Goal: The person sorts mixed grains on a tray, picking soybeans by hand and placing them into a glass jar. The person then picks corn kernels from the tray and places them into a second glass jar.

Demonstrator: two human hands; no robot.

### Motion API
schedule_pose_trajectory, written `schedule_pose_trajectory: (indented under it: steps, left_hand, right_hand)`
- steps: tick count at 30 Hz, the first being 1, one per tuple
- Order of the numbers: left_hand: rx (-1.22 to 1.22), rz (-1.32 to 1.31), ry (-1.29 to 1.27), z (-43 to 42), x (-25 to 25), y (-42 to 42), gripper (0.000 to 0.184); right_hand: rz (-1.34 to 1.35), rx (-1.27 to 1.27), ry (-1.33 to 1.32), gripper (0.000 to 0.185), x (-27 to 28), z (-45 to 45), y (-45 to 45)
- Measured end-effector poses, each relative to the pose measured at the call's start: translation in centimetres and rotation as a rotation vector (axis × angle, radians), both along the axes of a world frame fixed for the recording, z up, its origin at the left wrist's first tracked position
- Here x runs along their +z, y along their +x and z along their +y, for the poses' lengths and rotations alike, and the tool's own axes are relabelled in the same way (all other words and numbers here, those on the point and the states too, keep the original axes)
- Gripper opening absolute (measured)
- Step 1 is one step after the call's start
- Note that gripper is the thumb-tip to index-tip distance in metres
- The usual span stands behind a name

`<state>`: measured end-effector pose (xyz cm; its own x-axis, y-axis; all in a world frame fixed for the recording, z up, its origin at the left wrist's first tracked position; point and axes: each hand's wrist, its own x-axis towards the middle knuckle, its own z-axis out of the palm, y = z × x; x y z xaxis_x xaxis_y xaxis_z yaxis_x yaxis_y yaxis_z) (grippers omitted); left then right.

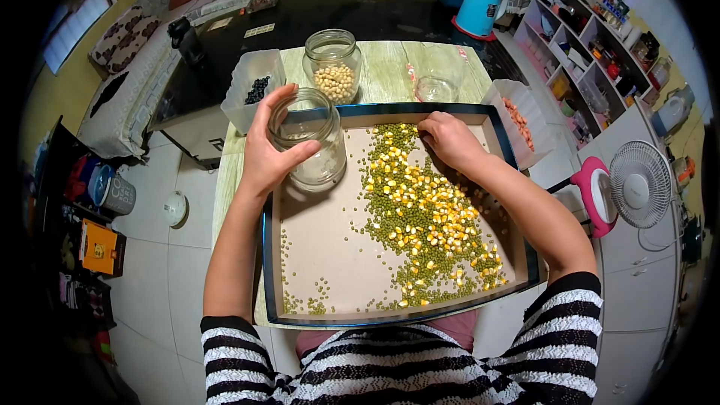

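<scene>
My left hand [266, 157] is wrapped around a clear glass jar [321, 165] at the upper left corner of a shallow cardboard box [330, 251]. No contents show in that jar. Green mung beans [381, 206] and yellow-white corn kernels [454, 219] lie mixed in a wide band across the box's middle and right. At the far end of this band, near the back wall, my right hand [452, 141] has its fingers pinched together. Whatever they hold, if anything, is hidden.
Behind the box stand a jar of pale beans [334, 82] and a clear glass container [437, 86]. Plastic tubs hold black beans [257, 90] at left and reddish peanuts [519, 124] at right. A blue kettle [480, 7] stands farther back; a fan [637, 184] is at right.
</scene>
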<state>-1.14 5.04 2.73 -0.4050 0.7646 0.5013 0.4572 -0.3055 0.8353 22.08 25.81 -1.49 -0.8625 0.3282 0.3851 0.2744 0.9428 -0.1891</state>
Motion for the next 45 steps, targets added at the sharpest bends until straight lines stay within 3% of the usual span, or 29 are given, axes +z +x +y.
schedule_pose_trajectory:
  steps: [5, 18, 23, 27, 32, 35, 36, 40, 45]
  left_hand:
    - [-0.002, -0.007, 0.004, 0.0, -0.2, 0.0, 0.083]
    - [-0.009, -0.002, 0.010, 0.1, -0.3, -0.3, 0.083]
    - [-0.038, -0.023, 0.044, 0.1, -0.3, 0.0, 0.090]
    - [-0.067, -0.031, 0.017, 0.1, -0.2, -0.1, 0.092]
    - [-0.080, -0.046, 0.021, 0.2, -0.2, -0.1, 0.091]
    - [-0.064, -0.032, 0.033, 0.1, -0.4, -0.2, 0.090]
    - [-0.060, -0.028, 0.024, 0.1, -0.4, -0.2, 0.090]
    - [-0.060, -0.031, 0.013, 0.1, -0.3, -0.2, 0.089]
    - [-0.067, -0.035, 0.012, 0.1, -0.3, -0.2, 0.089]
  right_hand:
    - [-0.063, -0.070, -0.142, 0.003, 0.7, -0.5, 0.4]
    - [-0.352, -0.129, -0.298, 0.008, 3.9, -1.0, 0.8]
    - [0.138, 0.006, -0.562, 0.012, 9.6, -2.9, -3.5]
    - [0.470, 0.311, -0.488, 0.015, 13.4, -5.6, -8.2]
    - [0.517, 0.400, -0.429, 0.016, 12.0, -6.4, -10.4]
    - [0.306, 0.169, -0.464, 0.014, 11.4, -4.7, -6.8]
    - [0.270, 0.094, -0.376, 0.013, 10.5, -3.9, -5.6]
    - [0.021, -0.176, -0.431, 0.016, 5.2, -1.1, -2.1]
    - [-0.026, -0.179, -0.287, 0.016, 3.0, -0.8, -1.9]
